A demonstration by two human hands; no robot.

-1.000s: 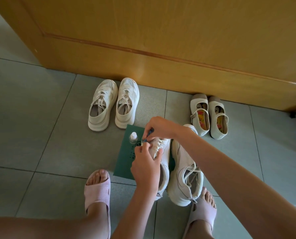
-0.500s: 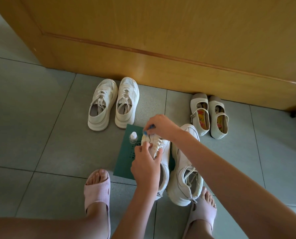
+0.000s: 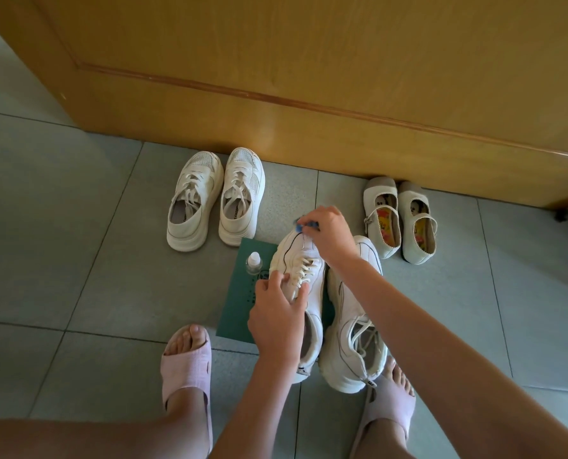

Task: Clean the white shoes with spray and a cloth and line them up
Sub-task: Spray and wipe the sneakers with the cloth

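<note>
The shoe (image 3: pixel 304 256) lies on a green mat (image 3: pixel 242 309), toe toward the door (image 3: pixel 309 77), with the left hand (image 3: pixel 277 313) curled in a grip over its laces and the right hand (image 3: pixel 330 233) pinching a small blue cloth (image 3: pixel 300 226) at the toe. A bottle (image 3: pixel 253 262) stands just beside its left edge on the mat, and a second shoe (image 3: pixel 352 326) presses along its right. Well apart, a laced pair (image 3: pixel 214 197) and a strap pair (image 3: pixel 400 220) sit against the door, with grey tile floor (image 3: pixel 77 260) spreading wide to either side.
</note>
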